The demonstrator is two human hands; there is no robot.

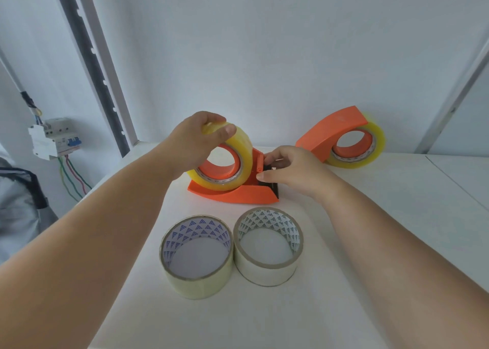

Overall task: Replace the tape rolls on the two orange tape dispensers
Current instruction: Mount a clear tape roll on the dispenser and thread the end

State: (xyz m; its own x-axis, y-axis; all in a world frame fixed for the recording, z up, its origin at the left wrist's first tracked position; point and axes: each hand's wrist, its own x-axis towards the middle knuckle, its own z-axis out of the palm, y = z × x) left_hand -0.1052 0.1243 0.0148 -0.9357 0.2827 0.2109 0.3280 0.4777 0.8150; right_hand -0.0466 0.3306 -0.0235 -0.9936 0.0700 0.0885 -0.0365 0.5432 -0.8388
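An orange tape dispenser lies on the white table in the middle, with a yellow tape roll on its hub. My left hand grips the top of that roll. My right hand pinches the dispenser's black cutter end, beside the small orange roller. A second orange dispenser stands at the back right and carries its own yellow roll. Two pale tape rolls sit side by side at the front: the left roll and the right roll, both with patterned cores.
A white wall runs behind the table. At the left, off the table, a circuit breaker box with coloured wires hangs on the wall beside a dark rail. A grey bag sits low at the left edge.
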